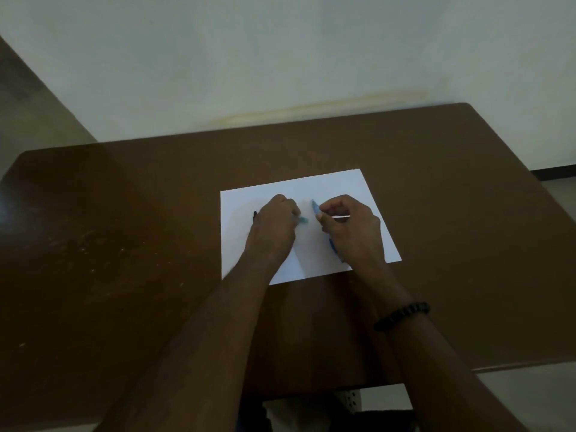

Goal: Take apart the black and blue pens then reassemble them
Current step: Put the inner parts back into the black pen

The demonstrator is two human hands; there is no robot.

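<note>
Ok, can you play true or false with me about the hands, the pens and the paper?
1. Both hands are over the white sheet of paper. True.
2. The paper lies on a green tablecloth. False: it lies on a bare brown wooden table.
3. The right hand pinches a light blue pen piece. True.
4. The beaded black bracelet is on the left wrist. False: it is on the right wrist.
5. The left hand is flat and empty. False: it is closed on a blue piece.
</note>
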